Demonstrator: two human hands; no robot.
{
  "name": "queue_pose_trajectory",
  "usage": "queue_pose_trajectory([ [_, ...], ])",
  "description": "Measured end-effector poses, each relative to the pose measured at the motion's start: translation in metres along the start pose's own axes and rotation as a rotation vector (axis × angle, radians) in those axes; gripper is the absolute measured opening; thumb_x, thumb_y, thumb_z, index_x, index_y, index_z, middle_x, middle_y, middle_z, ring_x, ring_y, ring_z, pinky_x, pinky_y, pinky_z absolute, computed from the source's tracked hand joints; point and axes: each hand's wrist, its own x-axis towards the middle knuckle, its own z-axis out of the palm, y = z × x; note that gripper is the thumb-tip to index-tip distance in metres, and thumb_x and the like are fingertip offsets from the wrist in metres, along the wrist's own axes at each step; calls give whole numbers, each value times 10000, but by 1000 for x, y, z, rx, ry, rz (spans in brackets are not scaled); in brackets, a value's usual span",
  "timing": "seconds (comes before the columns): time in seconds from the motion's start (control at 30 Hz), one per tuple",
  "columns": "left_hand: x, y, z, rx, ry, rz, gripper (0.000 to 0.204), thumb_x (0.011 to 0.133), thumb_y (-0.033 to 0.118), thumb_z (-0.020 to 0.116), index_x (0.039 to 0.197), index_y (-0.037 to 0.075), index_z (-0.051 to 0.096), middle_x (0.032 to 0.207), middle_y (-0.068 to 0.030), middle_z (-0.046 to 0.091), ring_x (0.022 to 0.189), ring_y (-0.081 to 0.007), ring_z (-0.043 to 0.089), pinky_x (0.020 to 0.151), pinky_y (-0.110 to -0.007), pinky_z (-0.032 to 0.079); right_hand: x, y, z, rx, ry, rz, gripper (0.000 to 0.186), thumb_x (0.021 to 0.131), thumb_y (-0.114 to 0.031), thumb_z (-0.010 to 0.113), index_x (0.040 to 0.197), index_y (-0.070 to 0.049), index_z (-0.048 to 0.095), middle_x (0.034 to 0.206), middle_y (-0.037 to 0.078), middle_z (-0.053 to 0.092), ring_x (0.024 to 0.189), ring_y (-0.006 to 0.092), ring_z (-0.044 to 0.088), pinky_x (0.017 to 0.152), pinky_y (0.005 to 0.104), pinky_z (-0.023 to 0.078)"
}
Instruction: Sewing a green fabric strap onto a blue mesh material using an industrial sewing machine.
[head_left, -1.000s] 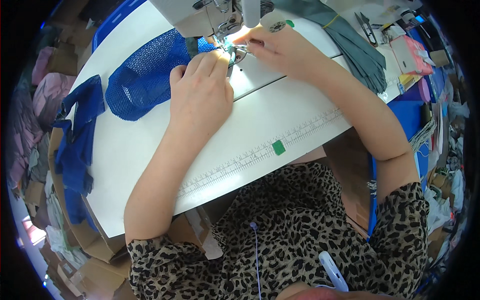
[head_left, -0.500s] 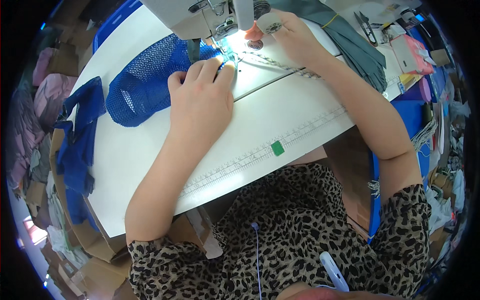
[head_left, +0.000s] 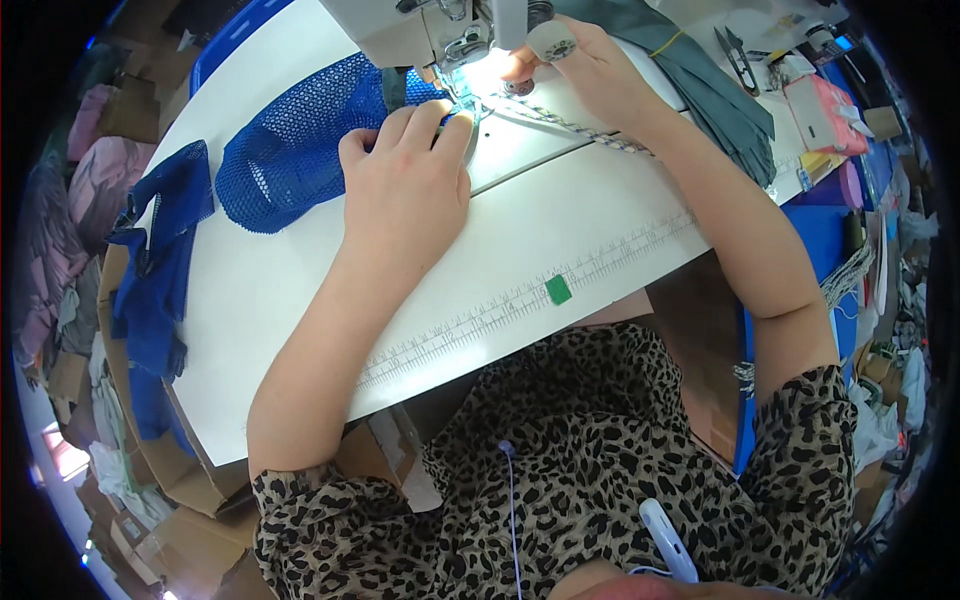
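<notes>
Blue mesh fabric [head_left: 290, 140] lies on the white sewing table [head_left: 520, 230], its right end at the lit needle area of the sewing machine [head_left: 430, 40]. My left hand [head_left: 408, 170] rests on that end, fingers spread and fingertips close to the presser foot [head_left: 465, 95]. A dark green strip [head_left: 397, 88] crosses the mesh just beyond my fingers. My right hand [head_left: 605, 80] reaches in on the machine's other side with its fingers closed. A round white knob [head_left: 552, 42] partly covers those fingers, so what they grip is hidden. A patterned cord [head_left: 570, 125] runs below my right hand.
Grey-green fabric strips [head_left: 690, 90] lie at the back right, beside black snips [head_left: 738, 58] and a pink box [head_left: 825, 115]. More blue fabric [head_left: 165, 250] hangs over the left edge. A ruler scale [head_left: 480, 330] with a green square [head_left: 558, 290] lines the front edge.
The whole view has shifted a little, and the machine head sits slightly farther right and up in it. Both hands keep nearly the same places at the machine.
</notes>
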Motion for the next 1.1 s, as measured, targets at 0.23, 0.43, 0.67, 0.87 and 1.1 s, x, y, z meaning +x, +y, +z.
queue_pose_trajectory([
  [0.23, 1, -1, 2, 5, 33, -2, 286, 806, 122, 656, 1092, 107, 648, 1112, -37, 624, 1059, -185, 587, 880, -459, 409, 1, 2, -2, -26, -6, 38, 309, 1035, -182, 427, 1018, 17, 662, 933, 88, 714, 854, 151, 636, 849, 304, 509],
  [0.43, 1, -3, 5, -20, 46, -8, 275, 809, 114, 641, 1084, 102, 650, 1098, -35, 623, 1052, -179, 588, 877, -454, 413, 0, -4, 1, 18, 16, 79, 278, 1012, -151, 442, 1007, 24, 658, 914, 83, 706, 828, 137, 612, 830, 295, 507],
  [0.67, 0, -5, 9, -38, 49, -26, 263, 830, 125, 621, 1091, 106, 646, 1100, -31, 624, 1052, -186, 589, 877, -450, 416, 1, -11, 1, -56, -14, 78, 249, 999, -136, 445, 1020, 14, 643, 901, 76, 698, 822, 133, 607, 819, 290, 508],
  [0.87, 0, -11, 5, -118, 130, -24, 160, 834, 149, 674, 989, 111, 686, 1028, -12, 642, 1006, -184, 600, 847, -398, 427, -1, -26, 7, -20, 22, 115, 252, 995, -142, 459, 1053, 12, 651, 887, 58, 685, 815, 116, 597, 812, 284, 499],
  [1.1, -31, -15, -27, -266, -89, -15, 62, 814, 103, 693, 875, 90, 684, 963, -4, 665, 908, -211, 617, 788, -361, 446, -8, -34, 7, -283, -129, 209, 199, 972, -221, 598, 1044, -44, 651, 876, 34, 666, 799, 112, 589, 714, 275, 488],
])
